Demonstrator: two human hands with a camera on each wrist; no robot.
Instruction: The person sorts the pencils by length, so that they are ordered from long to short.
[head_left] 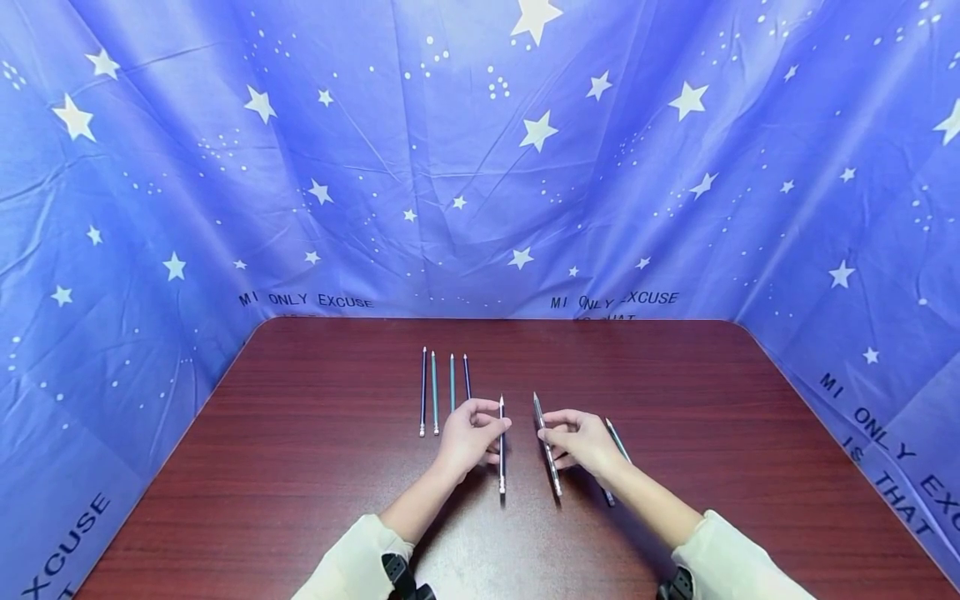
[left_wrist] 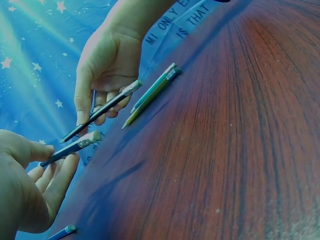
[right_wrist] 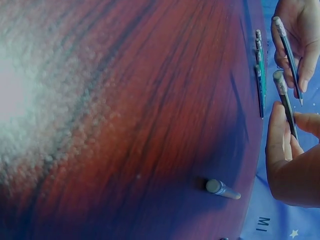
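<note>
Between the thumb and fingers of my left hand point(head_left: 467, 437) is a dark blue pencil point(head_left: 502, 450), point away from me and eraser end toward me. My right hand point(head_left: 587, 442) pinches another dark pencil point(head_left: 548, 450), slightly slanted, its tip also facing the far edge. Both pencils are held above the table, side by side and apart; the left wrist view shows the left pencil's eraser end point(left_wrist: 90, 138) clear of the wood. Left of my left hand, several blue and teal pencils point(head_left: 434, 392) lie in a row, one partly hidden by the hand.
Beside my right hand, partly under its wrist, green and teal pencils point(left_wrist: 154, 92) lie on the table. The reddish-brown wooden table point(head_left: 300, 500) ends at a blue star-printed cloth point(head_left: 450, 167) behind and at both sides.
</note>
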